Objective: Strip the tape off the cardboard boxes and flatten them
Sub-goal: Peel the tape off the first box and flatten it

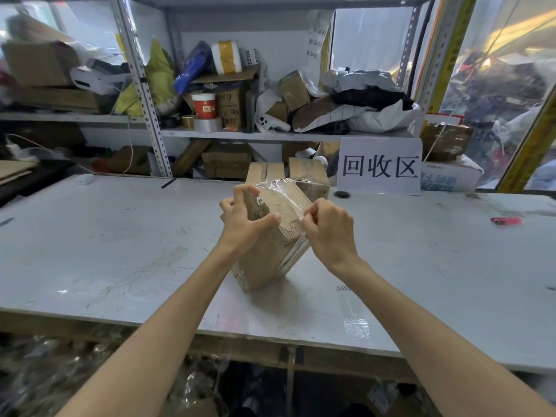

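A brown cardboard box (264,260) stands tilted on one corner in the middle of the white table (105,251). Clear tape (285,195) wraps its top and right side and is partly lifted off. My left hand (243,224) grips the box's upper left face, thumb pressed on the front. My right hand (326,227) pinches the loose tape at the box's right edge. Another taped cardboard box (307,173) sits right behind it at the table's far edge.
A white sign with black characters (380,165) stands at the back right. A pink lighter (506,220) lies on the right of the table. A strip of clear tape (356,320) sticks near the front edge. Cluttered metal shelves (228,133) rise behind the table.
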Demonstrator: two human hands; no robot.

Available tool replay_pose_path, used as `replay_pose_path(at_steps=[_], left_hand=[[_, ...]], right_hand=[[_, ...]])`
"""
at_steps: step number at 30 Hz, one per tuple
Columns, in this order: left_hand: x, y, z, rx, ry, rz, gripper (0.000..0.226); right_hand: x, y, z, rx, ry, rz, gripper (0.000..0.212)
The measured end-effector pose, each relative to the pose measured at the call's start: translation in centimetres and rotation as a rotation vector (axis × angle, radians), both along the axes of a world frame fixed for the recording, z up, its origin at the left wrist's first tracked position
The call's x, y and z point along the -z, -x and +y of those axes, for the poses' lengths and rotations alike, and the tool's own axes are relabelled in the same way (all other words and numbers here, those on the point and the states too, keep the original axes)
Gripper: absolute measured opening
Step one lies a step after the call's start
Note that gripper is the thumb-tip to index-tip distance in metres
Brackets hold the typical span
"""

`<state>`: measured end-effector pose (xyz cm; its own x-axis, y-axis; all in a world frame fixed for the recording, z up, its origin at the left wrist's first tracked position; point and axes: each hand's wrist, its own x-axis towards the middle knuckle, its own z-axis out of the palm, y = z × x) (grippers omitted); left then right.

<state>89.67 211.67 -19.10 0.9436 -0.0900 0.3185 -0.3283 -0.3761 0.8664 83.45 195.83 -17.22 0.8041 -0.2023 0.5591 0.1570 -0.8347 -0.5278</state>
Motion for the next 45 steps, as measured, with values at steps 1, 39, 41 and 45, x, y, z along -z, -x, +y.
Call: replay_pose_path(at_steps=[1,39,41,45], left_hand=[[0.0,0.0,0.1,0.000,0.008,0.003,0.051],[0.1,0.1,0.6,0.192,0.024,0.081,0.099],[0.4,0.0,0.6,0.169,-0.004,0.051,0.100],[0.7,-0.2,0.3,0.094,-0.057,-0.004,0.097]], right_hand=[[0.1,0.0,0.1,0.010,-0.062,0.018,0.014],[0.4,-0.1,-2.8,-0.337,-0.241,0.116,0.033],[0.6,-0.1,-2.8,-0.336,-0.220,0.080,0.027],[1.2,0.0,-2.3,-0.319,-0.252,0.042,0.015]])
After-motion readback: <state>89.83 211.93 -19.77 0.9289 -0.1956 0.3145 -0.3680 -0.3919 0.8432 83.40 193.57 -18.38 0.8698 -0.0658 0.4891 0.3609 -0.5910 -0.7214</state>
